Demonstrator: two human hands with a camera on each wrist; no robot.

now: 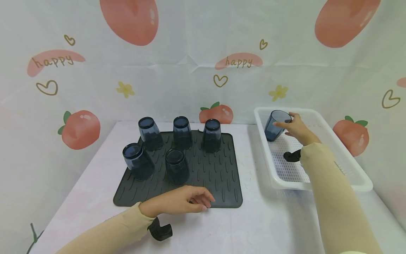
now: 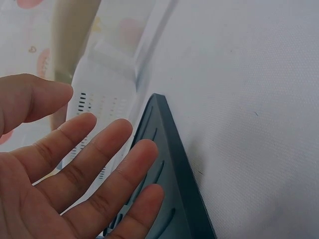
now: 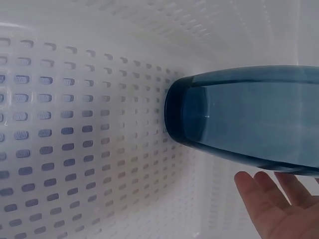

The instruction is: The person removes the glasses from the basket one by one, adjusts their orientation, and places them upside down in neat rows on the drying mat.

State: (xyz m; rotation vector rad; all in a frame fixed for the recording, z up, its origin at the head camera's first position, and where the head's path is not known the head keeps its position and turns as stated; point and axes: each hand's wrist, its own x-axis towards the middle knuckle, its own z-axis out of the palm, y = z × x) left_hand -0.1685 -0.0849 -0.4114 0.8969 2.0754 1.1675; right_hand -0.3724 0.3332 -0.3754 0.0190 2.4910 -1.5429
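A blue tinted drinking glass [image 1: 273, 129] stands mouth up in the far left corner of a white perforated basket [image 1: 344, 155]. My right hand [image 1: 299, 129] is at its rim, thumb on the near side and fingers on the far side. The right wrist view has these fingers [image 3: 286, 196] extended beside the glass wall, with a slight gap showing; the thumb is hidden there. Over the front edge of a black ribbed drying mat [image 1: 215, 183], my left hand [image 1: 180, 200] hovers with loosely bent fingers and nothing in it.
Several matching glasses stand upside down on the mat, two in the front row, including one front glass [image 1: 176, 167] just beyond my left hand. A white cloth [image 1: 234, 225] covers the table. Behind it hangs a fruit-patterned backdrop [image 1: 177, 81].
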